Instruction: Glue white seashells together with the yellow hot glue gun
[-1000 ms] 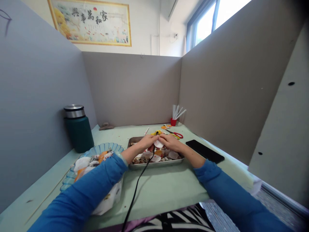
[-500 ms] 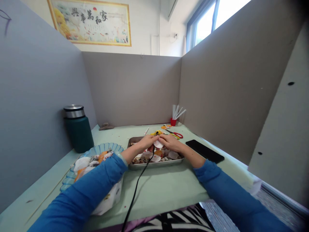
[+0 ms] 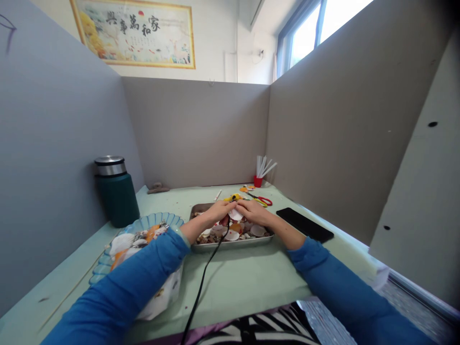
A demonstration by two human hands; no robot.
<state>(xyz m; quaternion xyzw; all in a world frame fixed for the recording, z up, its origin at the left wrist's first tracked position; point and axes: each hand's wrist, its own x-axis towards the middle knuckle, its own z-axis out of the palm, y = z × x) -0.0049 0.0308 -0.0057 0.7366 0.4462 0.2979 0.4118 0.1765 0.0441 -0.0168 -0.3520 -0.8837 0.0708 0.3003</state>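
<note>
My left hand point(image 3: 222, 210) and my right hand point(image 3: 250, 211) meet over the metal tray point(image 3: 230, 245), their fingertips closed together at a white shell point(image 3: 236, 215). Small details between the fingers are hidden. Loose shells point(image 3: 233, 235) in white, orange and brown, some with red spots, fill the tray below. Just beyond the fingertips shows a yellow tool point(image 3: 233, 197), partly covered by the hands, so its kind is unclear. A black cord point(image 3: 203, 278) runs from my lap up under the hands.
On the left stand a blue scalloped dish point(image 3: 104, 266) of shells and a green flask point(image 3: 117, 196). Right of the tray lie red-and-yellow scissors point(image 3: 264, 200) and a black phone-like slab point(image 3: 305, 224). A red cup point(image 3: 258, 181) holds white sticks at the back. Grey partitions point(image 3: 197, 134) enclose the table.
</note>
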